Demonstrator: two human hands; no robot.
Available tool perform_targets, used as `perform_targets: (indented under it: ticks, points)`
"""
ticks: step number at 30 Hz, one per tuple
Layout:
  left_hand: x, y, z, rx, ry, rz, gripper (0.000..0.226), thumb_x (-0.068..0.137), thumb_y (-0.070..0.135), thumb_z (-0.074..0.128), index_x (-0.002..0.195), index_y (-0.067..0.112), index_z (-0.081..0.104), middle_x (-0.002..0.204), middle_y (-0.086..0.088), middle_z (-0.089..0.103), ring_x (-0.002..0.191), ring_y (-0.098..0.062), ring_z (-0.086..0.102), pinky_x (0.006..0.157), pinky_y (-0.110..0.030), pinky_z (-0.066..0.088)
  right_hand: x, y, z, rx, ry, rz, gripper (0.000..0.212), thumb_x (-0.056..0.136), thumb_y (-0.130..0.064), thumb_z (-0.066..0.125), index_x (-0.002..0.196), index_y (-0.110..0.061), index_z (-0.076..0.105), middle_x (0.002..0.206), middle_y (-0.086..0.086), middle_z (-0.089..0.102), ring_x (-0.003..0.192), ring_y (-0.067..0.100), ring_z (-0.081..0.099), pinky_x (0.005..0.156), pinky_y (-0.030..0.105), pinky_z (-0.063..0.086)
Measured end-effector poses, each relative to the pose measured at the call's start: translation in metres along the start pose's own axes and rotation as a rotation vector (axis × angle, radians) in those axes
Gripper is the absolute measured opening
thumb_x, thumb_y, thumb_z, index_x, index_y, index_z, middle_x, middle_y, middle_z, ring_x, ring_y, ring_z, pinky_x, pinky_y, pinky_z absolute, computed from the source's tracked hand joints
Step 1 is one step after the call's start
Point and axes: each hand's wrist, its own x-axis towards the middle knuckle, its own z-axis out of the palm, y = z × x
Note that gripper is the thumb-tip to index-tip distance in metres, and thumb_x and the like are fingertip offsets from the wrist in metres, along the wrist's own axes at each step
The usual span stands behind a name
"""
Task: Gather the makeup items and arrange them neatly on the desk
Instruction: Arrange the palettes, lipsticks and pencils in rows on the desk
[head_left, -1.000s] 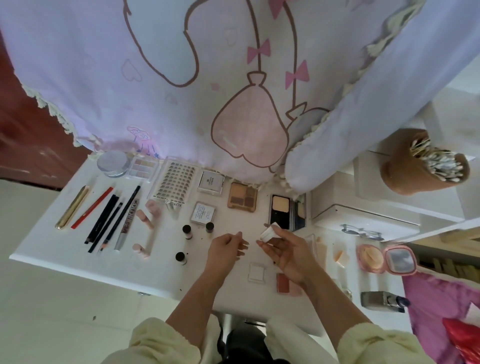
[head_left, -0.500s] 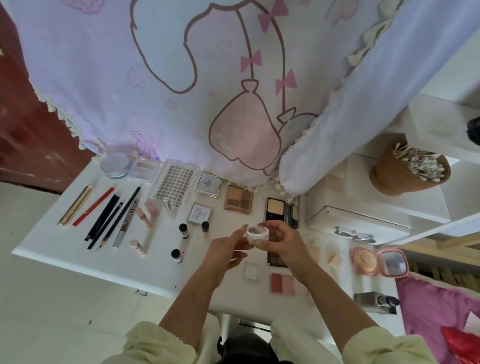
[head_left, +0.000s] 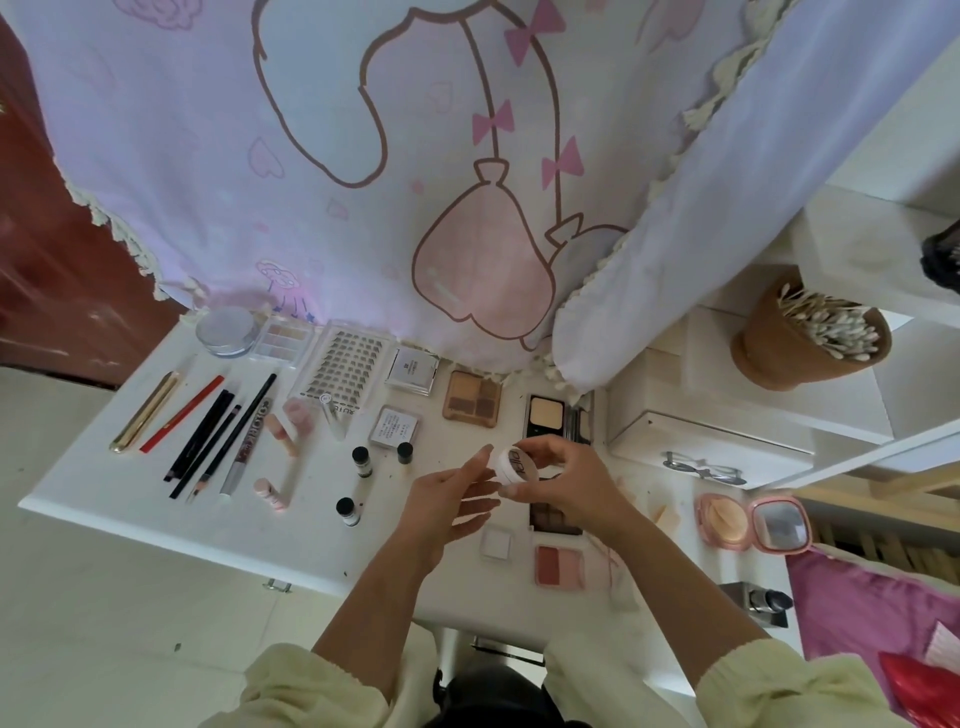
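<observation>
**Small white jar held above mid-desk, both hands at it**

Nearest us, the right hand (head_left: 563, 483) pinches the jar (head_left: 515, 464) between thumb and curled fingers. The left hand (head_left: 447, 501) lies straight-fingered and slightly spread, its index tip against the jar's side but not gripping. A second ago the left hand stood apart. It has since come in, and the jar has turned from its flat face to edge-on, with its lettering showing. We judge the jar is being checked or closed before placing, as it is not yet set down. Under the hands a dark palette (head_left: 553, 517), a white square (head_left: 496, 540) and a pink blush (head_left: 558, 566) lie loose. Farther off on the desk (head_left: 130, 499), the little bottles (head_left: 361, 460), the pencils (head_left: 208, 431) and the brown palette (head_left: 472, 397) already sit in rows.
</observation>
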Motion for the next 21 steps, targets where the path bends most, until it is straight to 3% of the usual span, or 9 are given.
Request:
perform_targets:
  ticks: [5, 10, 17, 21]
  points:
    - [-0.002, 0.003, -0.001, -0.097, -0.250, -0.167, 0.065, 0.083, 0.061, 0.060, 0.112, 0.004, 0.068, 0.107, -0.012, 0.072, 0.100, -0.023, 0.070, 0.083, -0.031, 0.055, -0.001, 0.000, 0.003, 0.039, -0.018, -0.005, 0.049, 0.064, -0.029, 0.089, 0.107, -0.034, 0.065, 0.103, -0.016, 0.068, 0.103, 0.003, 0.060, 0.092, 0.035, 0.052]
    - [0.001, 0.002, -0.001, -0.245, -0.288, -0.212, 0.059, 0.083, 0.052, 0.064, 0.107, -0.001, 0.070, 0.097, -0.014, 0.072, 0.087, -0.021, 0.071, 0.072, -0.026, 0.058, 0.000, 0.002, 0.007, 0.040, -0.027, -0.021, 0.049, 0.063, -0.031, 0.089, 0.106, -0.039, 0.065, 0.103, -0.019, 0.068, 0.105, 0.000, 0.058, 0.095, 0.038, 0.051]
    - [0.007, 0.001, -0.002, -0.320, -0.278, -0.188, 0.052, 0.083, 0.041, 0.069, 0.113, -0.002, 0.068, 0.099, -0.018, 0.069, 0.089, -0.023, 0.070, 0.078, -0.028, 0.059, 0.002, -0.003, 0.005, 0.071, -0.001, 0.005, 0.034, 0.071, -0.037, 0.083, 0.100, -0.039, 0.067, 0.103, -0.017, 0.069, 0.100, -0.004, 0.061, 0.092, 0.026, 0.049]
    - [0.010, 0.001, -0.003, -0.309, -0.273, -0.177, 0.056, 0.081, 0.041, 0.069, 0.112, -0.004, 0.067, 0.100, -0.019, 0.068, 0.089, -0.023, 0.070, 0.077, -0.027, 0.059, 0.004, -0.007, 0.006, 0.095, 0.009, 0.019, 0.055, 0.070, -0.028, 0.085, 0.120, -0.026, 0.062, 0.102, -0.011, 0.069, 0.096, -0.006, 0.060, 0.081, 0.012, 0.044]
